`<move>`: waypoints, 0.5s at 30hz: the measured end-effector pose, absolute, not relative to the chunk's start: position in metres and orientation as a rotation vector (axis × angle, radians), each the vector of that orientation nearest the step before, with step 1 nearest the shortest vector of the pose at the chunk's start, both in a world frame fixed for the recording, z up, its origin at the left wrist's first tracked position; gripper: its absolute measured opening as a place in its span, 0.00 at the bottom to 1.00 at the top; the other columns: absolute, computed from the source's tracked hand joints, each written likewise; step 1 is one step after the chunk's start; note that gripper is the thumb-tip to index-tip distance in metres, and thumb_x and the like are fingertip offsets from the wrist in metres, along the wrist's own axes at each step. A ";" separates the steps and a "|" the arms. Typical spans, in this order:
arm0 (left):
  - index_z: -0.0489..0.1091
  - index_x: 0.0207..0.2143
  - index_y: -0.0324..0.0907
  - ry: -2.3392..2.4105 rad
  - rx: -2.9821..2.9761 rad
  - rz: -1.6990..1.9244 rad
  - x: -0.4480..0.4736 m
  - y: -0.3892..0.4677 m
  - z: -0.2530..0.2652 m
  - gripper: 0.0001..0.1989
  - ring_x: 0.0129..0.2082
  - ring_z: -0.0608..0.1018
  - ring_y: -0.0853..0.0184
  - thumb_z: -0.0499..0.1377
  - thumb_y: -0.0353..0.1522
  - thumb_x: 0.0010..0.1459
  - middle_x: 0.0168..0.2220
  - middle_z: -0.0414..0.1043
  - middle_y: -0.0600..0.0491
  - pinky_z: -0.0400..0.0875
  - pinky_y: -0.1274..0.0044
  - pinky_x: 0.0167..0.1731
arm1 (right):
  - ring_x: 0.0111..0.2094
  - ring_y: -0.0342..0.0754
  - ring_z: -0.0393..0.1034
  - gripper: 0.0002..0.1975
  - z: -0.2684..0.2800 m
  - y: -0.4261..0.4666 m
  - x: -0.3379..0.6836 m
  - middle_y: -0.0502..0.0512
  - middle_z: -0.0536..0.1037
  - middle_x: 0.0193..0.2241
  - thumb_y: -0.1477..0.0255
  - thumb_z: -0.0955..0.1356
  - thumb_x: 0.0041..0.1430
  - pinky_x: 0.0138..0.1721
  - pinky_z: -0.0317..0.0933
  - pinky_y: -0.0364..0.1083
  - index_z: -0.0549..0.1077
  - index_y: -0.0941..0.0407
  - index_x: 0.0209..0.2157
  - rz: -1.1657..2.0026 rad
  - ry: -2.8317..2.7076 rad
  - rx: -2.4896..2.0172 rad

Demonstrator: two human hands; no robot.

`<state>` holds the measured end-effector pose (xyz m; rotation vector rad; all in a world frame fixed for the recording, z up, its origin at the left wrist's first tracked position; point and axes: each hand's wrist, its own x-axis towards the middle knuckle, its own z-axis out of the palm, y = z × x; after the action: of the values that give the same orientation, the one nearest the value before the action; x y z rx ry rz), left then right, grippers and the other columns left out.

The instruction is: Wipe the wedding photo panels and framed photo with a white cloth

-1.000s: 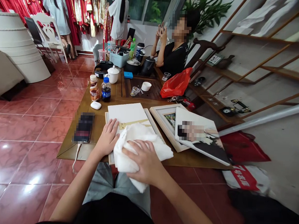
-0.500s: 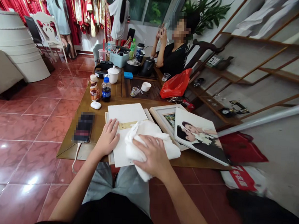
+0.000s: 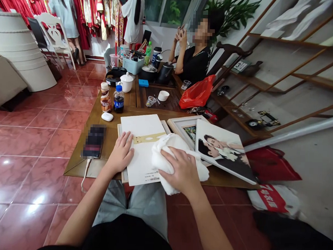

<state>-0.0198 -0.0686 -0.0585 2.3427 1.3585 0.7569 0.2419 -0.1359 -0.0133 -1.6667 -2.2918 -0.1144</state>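
In front of me a white board (image 3: 140,161) with a gold-patterned band and small print near its lower edge lies flat on a pale frame. My left hand (image 3: 121,152) rests on its left edge, fingers stretched out and holding nothing. My right hand (image 3: 178,168) is closed over a bunched white cloth (image 3: 168,143), which covers the board's right edge and hangs past the table's front. Right of the cloth, a photo panel (image 3: 222,150) of two people lies tilted on another pale frame (image 3: 180,125).
On the wooden table (image 3: 111,132) are a phone (image 3: 93,141) with a white cable, a white case (image 3: 107,116), a brown-labelled bottle (image 3: 105,97), a blue-capped bottle (image 3: 118,99) and a red plastic bag (image 3: 197,93). A person in black (image 3: 194,60) sits beyond the table.
My right hand has slid to the right with the cloth, uncovering more of the board's middle and the print at its bottom. My left hand stays on the board.
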 end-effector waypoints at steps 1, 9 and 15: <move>0.51 0.72 0.39 1.359 2.342 0.757 -0.020 -0.069 -0.058 0.29 0.75 0.45 0.54 0.45 0.37 0.71 0.74 0.46 0.41 0.44 0.55 0.71 | 0.55 0.66 0.64 0.28 -0.013 -0.139 0.241 0.65 0.73 0.58 0.56 0.68 0.59 0.53 0.54 0.62 0.75 0.53 0.58 -0.117 -2.311 -1.641; 0.49 0.72 0.41 1.357 2.342 0.763 -0.020 -0.070 -0.057 0.30 0.75 0.45 0.54 0.45 0.36 0.71 0.74 0.45 0.43 0.45 0.56 0.71 | 0.55 0.66 0.64 0.30 -0.012 -0.179 0.226 0.62 0.74 0.57 0.51 0.70 0.55 0.55 0.51 0.62 0.76 0.49 0.56 -0.058 -2.424 -1.439; 0.49 0.72 0.40 1.348 2.351 0.753 -0.021 -0.069 -0.058 0.30 0.75 0.45 0.53 0.44 0.36 0.71 0.74 0.45 0.41 0.45 0.55 0.71 | 0.55 0.64 0.64 0.28 -0.009 -0.140 0.230 0.62 0.73 0.58 0.55 0.68 0.59 0.52 0.54 0.61 0.73 0.50 0.59 -0.133 -2.378 -1.633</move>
<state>-0.0208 -0.0689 -0.0585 2.3509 1.3476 0.7532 0.2297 -0.1405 -0.0085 -1.6328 -2.3782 -0.1331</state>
